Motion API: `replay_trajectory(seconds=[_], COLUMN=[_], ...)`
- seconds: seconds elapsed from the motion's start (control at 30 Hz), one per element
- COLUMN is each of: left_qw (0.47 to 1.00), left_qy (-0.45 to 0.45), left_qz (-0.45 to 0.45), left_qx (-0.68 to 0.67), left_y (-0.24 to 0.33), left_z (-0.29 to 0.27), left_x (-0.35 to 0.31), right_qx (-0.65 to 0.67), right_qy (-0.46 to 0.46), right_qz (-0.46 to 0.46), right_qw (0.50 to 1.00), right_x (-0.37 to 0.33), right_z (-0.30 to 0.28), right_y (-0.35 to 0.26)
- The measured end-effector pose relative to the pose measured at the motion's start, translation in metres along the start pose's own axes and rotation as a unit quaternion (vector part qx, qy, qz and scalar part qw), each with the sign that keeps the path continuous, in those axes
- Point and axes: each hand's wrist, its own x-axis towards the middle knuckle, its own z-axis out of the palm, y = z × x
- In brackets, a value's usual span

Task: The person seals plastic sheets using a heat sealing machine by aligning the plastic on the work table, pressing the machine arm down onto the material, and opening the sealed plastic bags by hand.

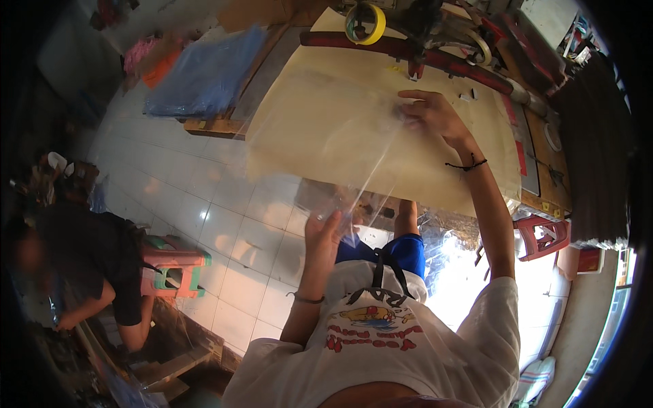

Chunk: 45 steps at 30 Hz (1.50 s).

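A sheet of clear plastic film (373,170) stretches between my two hands, seen mostly by its bright creases. My left hand (322,234) grips its lower end in front of my body, just off the table's near edge. Above the table, my right hand (432,117) pinches the upper end, index finger pointing out to the left. Motion smears that pinch slightly. Beneath the film, a large cream sheet (306,129) covers the tabletop. Its near edge hangs over the table edge.
Along the table's far side runs a long dark red bar (360,43), with a yellow tape roll (365,24) beside it. Blue plastic sheets (207,75) are stacked at left. Another person (88,251) bends at lower left near a stool (175,262). A red stool (544,236) stands right.
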Motion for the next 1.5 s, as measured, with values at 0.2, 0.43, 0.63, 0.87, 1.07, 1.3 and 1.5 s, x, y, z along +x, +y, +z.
replay_trajectory(seconds=[0.2, 0.43, 0.63, 0.87, 1.07, 1.3, 1.5], left_qw=[0.991, 0.985, 0.978, 0.952, 0.954, 0.953, 0.869], left_qy=[0.033, -0.029, -0.095, -0.123, -0.152, -0.094, -0.108], left_qz=[0.084, 0.068, -0.01, -0.094, -0.066, -0.021, 0.024], left_qx=[0.095, 0.159, 0.186, 0.264, 0.25, 0.287, 0.481], left_y=[0.071, 0.11, 0.126, 0.112, 0.098, 0.069, 0.068], left_z=[0.047, 0.058, 0.064, 0.07, 0.087, 0.11, 0.112], left_x=[0.045, 0.101, 0.156, 0.245, 0.296, 0.315, 0.323], right_qx=[-0.005, 0.049, 0.056, -0.002, -0.099, -0.113, -0.171], right_qy=[0.046, 0.144, 0.218, 0.294, 0.379, 0.426, 0.424], right_qz=[0.007, -0.012, -0.028, -0.022, -0.022, -0.002, -0.042], right_qw=[0.999, 0.988, 0.974, 0.955, 0.92, 0.898, 0.889], right_x=[0.0, -0.001, -0.009, -0.008, 0.001, 0.011, 0.017], right_z=[-0.02, -0.032, -0.049, -0.076, -0.083, -0.094, -0.098], right_y=[0.005, 0.009, 0.009, 0.035, 0.043, 0.055, 0.071])
